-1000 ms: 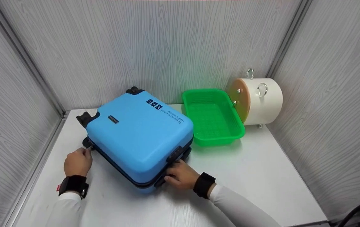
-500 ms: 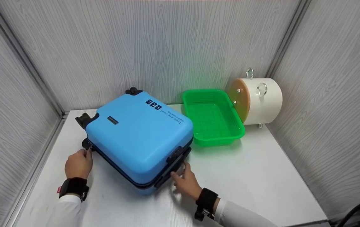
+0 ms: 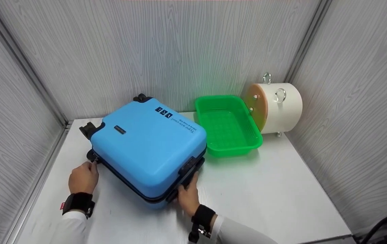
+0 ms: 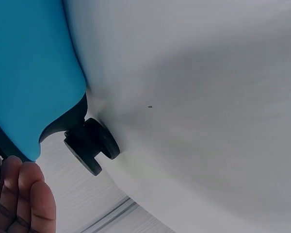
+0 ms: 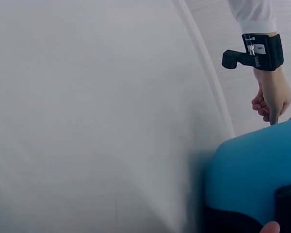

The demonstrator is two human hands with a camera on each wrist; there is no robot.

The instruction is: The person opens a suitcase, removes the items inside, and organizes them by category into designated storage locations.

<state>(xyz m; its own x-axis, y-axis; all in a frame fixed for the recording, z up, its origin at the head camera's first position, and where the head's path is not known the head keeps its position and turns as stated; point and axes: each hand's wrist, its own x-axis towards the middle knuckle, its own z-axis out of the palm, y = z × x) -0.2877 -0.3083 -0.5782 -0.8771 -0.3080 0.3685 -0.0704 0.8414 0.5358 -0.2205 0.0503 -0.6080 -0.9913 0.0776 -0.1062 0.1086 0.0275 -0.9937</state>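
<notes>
A light blue hard-shell suitcase (image 3: 146, 145) lies flat on the white table, its black wheels toward the back left. My left hand (image 3: 83, 178) is at its left corner, thumb and curled fingers pinching a small zipper pull (image 3: 95, 159) beside a wheel. In the left wrist view those curled fingers (image 4: 22, 189) sit under the suitcase's edge. My right hand (image 3: 188, 198) holds the black handle side (image 3: 186, 174) at the front right, thumb near the handle's lower end and fingers along it. Only one fingertip (image 5: 270, 227) shows in the right wrist view.
A green plastic basket (image 3: 234, 151) stands right behind the suitcase. Next to it a cream cylinder (image 3: 283, 108) with clear ring handles and an orange-brown end lies on its side. Wood-grain panels (image 3: 166, 51) enclose the table. A black cable (image 3: 383, 220) hangs at the lower right.
My right hand drew back from the suitcase's handle side, then came in again with its wrist turned and farther left. My left hand stays at the zipper corner. The suitcase hardly moves.
</notes>
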